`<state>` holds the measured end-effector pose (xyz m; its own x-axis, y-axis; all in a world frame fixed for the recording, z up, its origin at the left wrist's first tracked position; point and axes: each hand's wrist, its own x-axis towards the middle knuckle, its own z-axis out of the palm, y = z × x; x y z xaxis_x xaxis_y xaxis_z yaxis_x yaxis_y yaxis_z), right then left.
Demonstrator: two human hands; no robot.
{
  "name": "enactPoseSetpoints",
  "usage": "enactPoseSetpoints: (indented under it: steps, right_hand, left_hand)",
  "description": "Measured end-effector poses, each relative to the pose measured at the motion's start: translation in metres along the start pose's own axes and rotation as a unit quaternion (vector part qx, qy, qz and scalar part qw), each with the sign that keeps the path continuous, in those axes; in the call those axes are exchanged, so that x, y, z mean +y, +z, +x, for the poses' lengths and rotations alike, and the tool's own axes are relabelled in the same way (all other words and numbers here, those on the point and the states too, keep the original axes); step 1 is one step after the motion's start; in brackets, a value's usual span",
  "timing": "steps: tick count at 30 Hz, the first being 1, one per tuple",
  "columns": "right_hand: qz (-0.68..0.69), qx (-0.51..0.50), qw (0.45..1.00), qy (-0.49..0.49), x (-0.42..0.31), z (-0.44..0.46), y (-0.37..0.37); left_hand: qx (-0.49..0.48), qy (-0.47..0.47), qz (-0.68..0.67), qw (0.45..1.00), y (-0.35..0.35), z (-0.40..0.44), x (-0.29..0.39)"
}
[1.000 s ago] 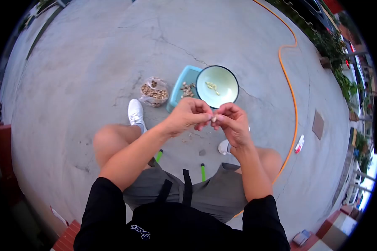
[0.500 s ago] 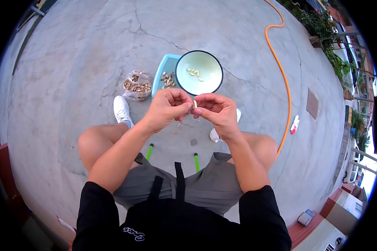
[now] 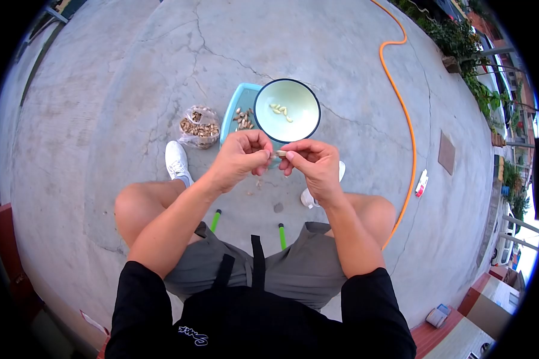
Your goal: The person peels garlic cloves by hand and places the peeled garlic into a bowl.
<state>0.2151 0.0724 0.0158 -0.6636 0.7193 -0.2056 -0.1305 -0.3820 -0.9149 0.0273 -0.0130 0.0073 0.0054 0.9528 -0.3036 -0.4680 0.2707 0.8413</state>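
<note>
Both hands meet over the near edge of the light blue tray, with a small garlic clove (image 3: 279, 154) between their fingertips. My right hand (image 3: 315, 166) pinches the clove between thumb and forefinger. My left hand (image 3: 241, 157) is closed in a pinch at the clove's other end, where its fingertips seem to grip the papery skin. Just beyond them, several peeled cloves (image 3: 281, 112) lie in a pale green enamel bowl (image 3: 299, 130) with a dark rim. Unpeeled cloves (image 3: 244, 119) lie on the tray (image 3: 229, 115) to the bowl's left.
A clear plastic bag (image 3: 200, 141) full of unpeeled cloves stands on the concrete left of the tray. Bits of skin (image 3: 254, 187) lie on the ground below my hands. An orange hose (image 3: 405, 113) runs along the right, near a red-and-white object (image 3: 421, 183).
The clove has turned from nearly upright to lying sideways between my fingertips, and my hands have moved slightly apart. The whole view has shifted a little.
</note>
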Motion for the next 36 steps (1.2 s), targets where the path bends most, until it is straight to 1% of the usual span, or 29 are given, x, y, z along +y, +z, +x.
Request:
enactPoseSetpoints:
  steps: [9,12,14,16,17,23,27,29,33,36]
  right_hand:
    - [-0.021,0.021,0.999,0.011,0.0,0.003,-0.001]
    - [-0.038,0.022,0.999,0.014,0.001,0.002,-0.002]
    - [-0.041,0.018,0.999,0.013,0.003,0.002,-0.003]
    - [-0.062,0.036,0.997,0.021,0.004,0.001,-0.003]
    - [-0.059,0.029,0.998,0.016,0.005,0.002,-0.002]
    - [-0.03,0.031,0.998,0.043,0.01,0.002,-0.005]
    - [-0.025,0.014,0.999,0.032,0.004,-0.001,-0.003]
    - [-0.096,0.047,0.993,0.045,0.003,0.0,0.0]
    - [-0.105,0.063,0.992,0.027,0.016,0.004,0.001]
    - [-0.089,0.066,0.994,-0.003,0.017,0.006,0.006]
  left_hand:
    - [0.013,0.015,-0.021,1.0,0.003,0.002,0.001]
    - [0.031,0.043,-0.041,0.998,0.006,0.003,0.002]
    - [0.018,0.03,0.047,0.998,0.003,0.004,-0.001]
    - [0.024,0.022,0.047,0.998,0.004,0.003,-0.002]
    - [0.03,0.012,0.045,0.998,0.004,0.002,-0.002]
    - [0.047,0.045,0.042,0.997,0.003,0.005,-0.007]
    - [0.045,0.047,0.039,0.997,0.004,0.004,-0.012]
    - [0.055,0.053,0.059,0.995,0.0,0.006,-0.018]
    - [0.053,0.054,0.088,0.993,-0.006,0.008,-0.02]
    - [0.054,0.094,0.1,0.989,-0.007,0.009,-0.021]
